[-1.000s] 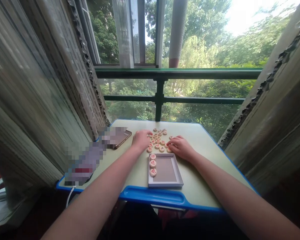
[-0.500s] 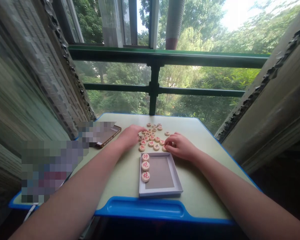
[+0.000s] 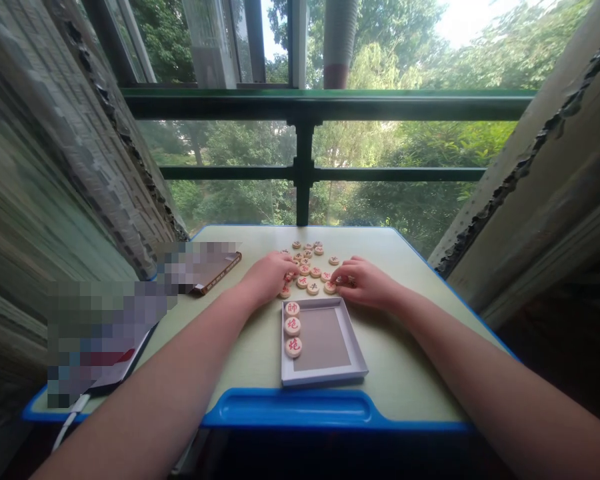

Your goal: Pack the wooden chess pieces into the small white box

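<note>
Above one tray (image 3: 356, 341) of three discs (image 3: 293, 327), left hand (image 3: 267, 279), right hand (image 3: 369, 285) over loose discs (image 3: 315, 273), grip unclear.

Left hand (image 3: 267, 277) and right hand (image 3: 363, 283) rest palm-down, fingers curled.

Home balcony, curtains (image 3: 55, 167), green railing (image 3: 330, 105), small table (image 3: 405, 373)

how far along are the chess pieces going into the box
Done: three pieces lie in a column inside the grey box, along its left wall. In hand: left hand and right hand rest on the loose pile beyond it. Left: about a dozen pieces on the table.
</note>
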### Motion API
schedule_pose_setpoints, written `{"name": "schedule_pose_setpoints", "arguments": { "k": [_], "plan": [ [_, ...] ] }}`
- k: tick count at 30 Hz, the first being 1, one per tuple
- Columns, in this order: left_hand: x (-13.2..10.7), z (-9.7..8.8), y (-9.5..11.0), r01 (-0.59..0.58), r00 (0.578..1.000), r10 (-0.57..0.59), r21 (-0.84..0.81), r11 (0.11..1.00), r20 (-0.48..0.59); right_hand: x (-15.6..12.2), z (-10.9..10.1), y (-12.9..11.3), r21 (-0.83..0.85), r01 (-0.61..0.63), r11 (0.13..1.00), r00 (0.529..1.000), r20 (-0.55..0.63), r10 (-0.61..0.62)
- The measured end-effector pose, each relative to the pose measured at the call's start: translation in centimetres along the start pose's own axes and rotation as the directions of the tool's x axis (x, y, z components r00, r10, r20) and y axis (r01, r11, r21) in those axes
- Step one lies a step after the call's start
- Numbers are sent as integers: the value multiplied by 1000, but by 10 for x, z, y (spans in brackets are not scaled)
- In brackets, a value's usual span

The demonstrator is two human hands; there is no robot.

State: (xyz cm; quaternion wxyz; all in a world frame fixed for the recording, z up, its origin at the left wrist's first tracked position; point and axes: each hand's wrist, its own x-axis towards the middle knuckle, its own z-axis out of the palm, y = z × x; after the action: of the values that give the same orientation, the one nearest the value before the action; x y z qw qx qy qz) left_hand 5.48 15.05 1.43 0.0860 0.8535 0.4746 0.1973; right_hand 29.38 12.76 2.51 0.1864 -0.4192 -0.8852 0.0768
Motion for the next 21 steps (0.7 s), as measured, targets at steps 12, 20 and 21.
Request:
{"name": "schedule_pose_setpoints", "arguments": {
  "k": [12,20,21],
  "plan": [
    [2,-4,-4,105,989,-91,120,987,-119,0,1,1,18,8,1000,998,-58,-7],
    [1,-7,-2,94,992,-80,143,985,-99,2,0,4,55,-40,998,997,-66,44],
    [2,-6,-3,82,992,-69,132,988,-103,1,0,4,52,-38,998,996,-73,42]
  ]
}}
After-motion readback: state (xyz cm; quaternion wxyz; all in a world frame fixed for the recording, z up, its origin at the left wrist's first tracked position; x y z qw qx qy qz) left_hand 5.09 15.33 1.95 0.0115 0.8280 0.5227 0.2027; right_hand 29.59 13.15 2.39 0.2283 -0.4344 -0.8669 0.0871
